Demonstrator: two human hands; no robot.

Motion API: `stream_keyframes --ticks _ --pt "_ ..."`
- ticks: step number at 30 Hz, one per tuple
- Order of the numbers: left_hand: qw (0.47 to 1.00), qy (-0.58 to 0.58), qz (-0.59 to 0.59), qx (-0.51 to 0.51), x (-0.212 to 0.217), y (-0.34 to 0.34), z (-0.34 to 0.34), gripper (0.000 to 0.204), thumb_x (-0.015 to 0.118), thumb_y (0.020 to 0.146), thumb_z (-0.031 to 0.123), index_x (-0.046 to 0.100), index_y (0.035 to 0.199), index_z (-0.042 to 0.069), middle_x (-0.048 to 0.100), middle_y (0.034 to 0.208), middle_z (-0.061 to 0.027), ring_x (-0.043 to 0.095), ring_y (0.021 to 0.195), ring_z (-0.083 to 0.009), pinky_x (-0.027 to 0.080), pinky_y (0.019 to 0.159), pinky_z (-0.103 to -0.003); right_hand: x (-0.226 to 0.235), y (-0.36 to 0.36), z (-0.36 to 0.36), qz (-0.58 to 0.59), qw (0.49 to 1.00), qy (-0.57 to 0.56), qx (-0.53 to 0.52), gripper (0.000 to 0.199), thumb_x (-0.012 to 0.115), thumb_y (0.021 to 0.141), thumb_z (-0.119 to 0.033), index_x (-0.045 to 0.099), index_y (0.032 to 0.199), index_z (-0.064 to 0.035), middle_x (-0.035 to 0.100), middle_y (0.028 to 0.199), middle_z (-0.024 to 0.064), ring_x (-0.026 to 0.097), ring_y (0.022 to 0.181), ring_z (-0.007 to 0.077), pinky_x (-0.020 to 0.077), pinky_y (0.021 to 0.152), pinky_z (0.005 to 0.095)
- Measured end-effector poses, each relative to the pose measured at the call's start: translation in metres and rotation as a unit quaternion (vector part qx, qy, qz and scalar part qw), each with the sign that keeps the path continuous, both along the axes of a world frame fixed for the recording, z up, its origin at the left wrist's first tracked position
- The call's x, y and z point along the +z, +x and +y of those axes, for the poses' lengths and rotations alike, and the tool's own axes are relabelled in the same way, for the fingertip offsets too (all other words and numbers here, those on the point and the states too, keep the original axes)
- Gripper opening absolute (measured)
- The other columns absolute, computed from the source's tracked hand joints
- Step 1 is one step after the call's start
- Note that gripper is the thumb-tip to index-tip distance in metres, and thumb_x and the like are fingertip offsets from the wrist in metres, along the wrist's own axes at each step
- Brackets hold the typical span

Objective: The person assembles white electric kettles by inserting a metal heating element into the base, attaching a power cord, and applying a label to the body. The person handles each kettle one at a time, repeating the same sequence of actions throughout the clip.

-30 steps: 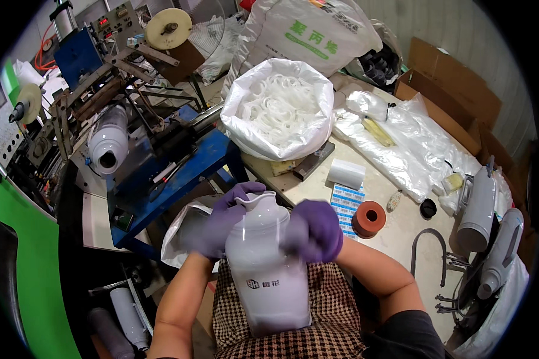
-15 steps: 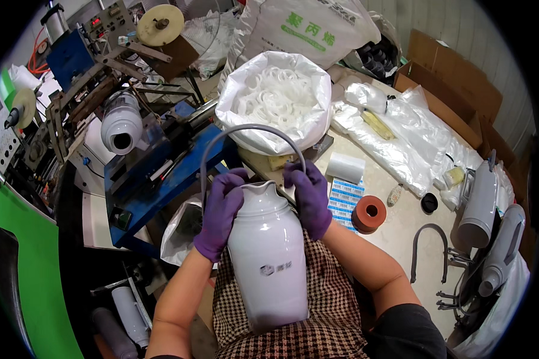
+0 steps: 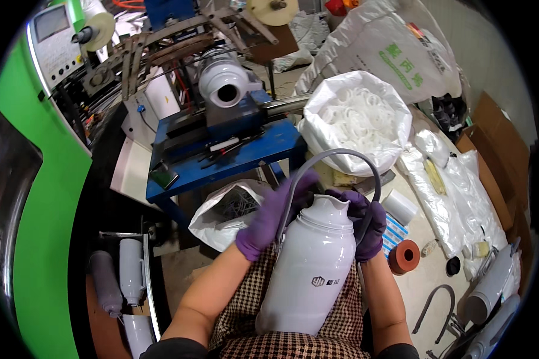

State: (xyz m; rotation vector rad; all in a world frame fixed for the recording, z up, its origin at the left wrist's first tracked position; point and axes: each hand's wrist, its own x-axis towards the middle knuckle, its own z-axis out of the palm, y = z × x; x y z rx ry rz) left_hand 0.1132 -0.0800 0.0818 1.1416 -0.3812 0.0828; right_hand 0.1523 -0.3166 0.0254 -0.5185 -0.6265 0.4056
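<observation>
A pale grey thermos jug [image 3: 311,275] leans upright against my checked apron [image 3: 233,320], its pouring lip pointing up and away. Over its mouth arches a grey curved carrying handle [image 3: 335,152]. Gloved in purple, my right hand [image 3: 368,224] closes around the handle's right end beside the jug's neck. My left hand [image 3: 266,221], also purple-gloved, is by the handle's left side near the neck. Motion smears its fingers, so its grip is unclear.
Ahead stands a blue bench [image 3: 227,158] bearing another jug body [image 3: 221,81]. A white sack [image 3: 317,119] of translucent rings is right of it. A brown roll [image 3: 404,256] and a loose curved handle [image 3: 425,308] lie on the right table. Jug bodies [image 3: 130,269] stand lower left.
The view has swung left, so the surroundings appear shifted right. My left hand has come off the jug's neck side and is moving quickly; my right hand has lowered along the handle.
</observation>
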Motion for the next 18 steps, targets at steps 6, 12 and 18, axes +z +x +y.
stream_keyframes --ticks 6,12,18 --pt "0.995 -0.044 0.021 -0.084 0.025 -0.017 0.006 0.039 0.042 0.108 0.031 0.059 0.09 0.001 0.065 0.113 -0.0126 0.058 0.124 -0.0292 0.04 0.111 -0.04 0.005 0.002 0.019 0.046 0.994 0.069 0.068 0.083 0.038 0.099 -0.071 0.062 0.137 -0.0005 0.053 0.147 0.0274 0.053 0.135 0.0405 0.0382 0.118 0.0538" --pt "0.923 0.353 -0.126 0.088 0.05 -0.026 0.002 0.023 0.05 0.103 0.021 0.058 0.087 0.007 0.066 0.102 -0.0061 0.065 0.107 -0.0223 0.045 0.102 -0.037 0.018 -0.009 0.025 0.118 0.99 0.055 0.044 0.059 0.05 0.102 -0.052 0.064 0.129 -0.0018 0.059 0.138 0.0296 0.058 0.129 0.0402 0.0447 0.113 0.0533" --pt "0.737 0.424 -0.525 0.042 0.041 -0.042 -0.006 0.022 0.068 0.082 0.018 0.067 0.1 0.007 0.063 0.102 -0.0072 0.065 0.112 -0.0264 0.047 0.1 -0.045 0.039 -0.006 0.03 0.008 0.995 -0.027 0.093 0.049 0.067 0.099 -0.03 0.06 0.137 -0.0009 0.063 0.138 0.0184 0.058 0.128 0.0253 0.0454 0.111 0.0392"
